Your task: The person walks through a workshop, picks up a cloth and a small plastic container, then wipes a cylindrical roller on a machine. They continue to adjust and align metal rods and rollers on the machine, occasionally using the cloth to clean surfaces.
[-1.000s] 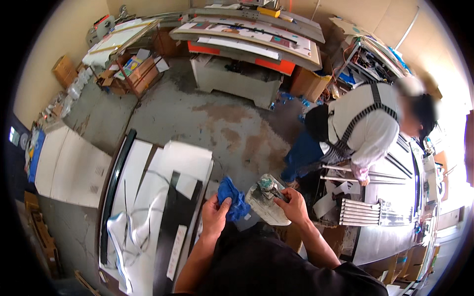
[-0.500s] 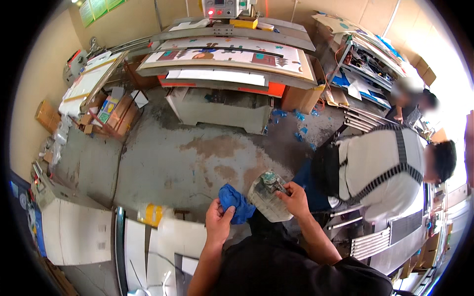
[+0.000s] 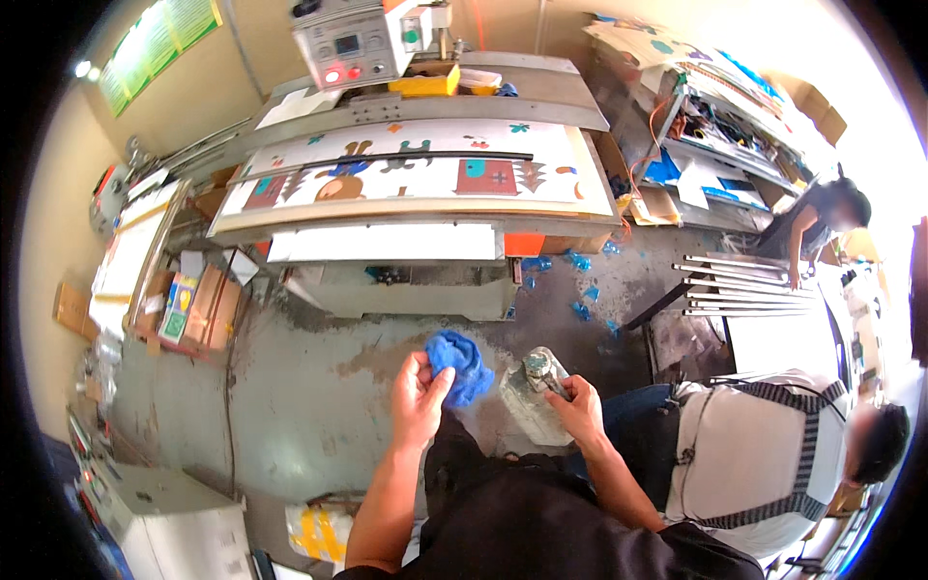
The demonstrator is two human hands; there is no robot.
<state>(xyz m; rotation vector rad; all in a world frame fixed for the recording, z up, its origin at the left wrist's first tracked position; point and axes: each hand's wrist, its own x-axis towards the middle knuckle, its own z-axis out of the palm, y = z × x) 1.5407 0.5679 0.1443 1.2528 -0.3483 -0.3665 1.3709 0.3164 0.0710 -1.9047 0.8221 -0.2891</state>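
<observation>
My left hand (image 3: 418,398) pinches a crumpled blue cloth (image 3: 458,367) between thumb and fingers, out in front of me. To its right, my right hand (image 3: 582,408) is closed near the neck of a cloudy, worn plastic jug (image 3: 537,414). The jug hangs tilted, its stained top toward the far side; the exact grip on it is partly hidden by my fingers. Cloth and jug are apart. Ahead stands a large flatbed machine, its bed bearing a white printed sheet (image 3: 411,184) with colourful figures, crossed by a dark bar (image 3: 406,158).
A control box (image 3: 348,43) with a red light and a yellow tray (image 3: 425,82) top the machine. Blue scraps (image 3: 580,261) litter the floor. A person in a pale shirt (image 3: 754,454) bends close on my right; another (image 3: 817,217) works beyond metal bars (image 3: 744,290). Cartons (image 3: 208,304) stand left.
The view has moved nearer the machine. Both hands still hold the cloth and the jug. The pale-shirted person now appears lower right, and the far person shows more fully.
</observation>
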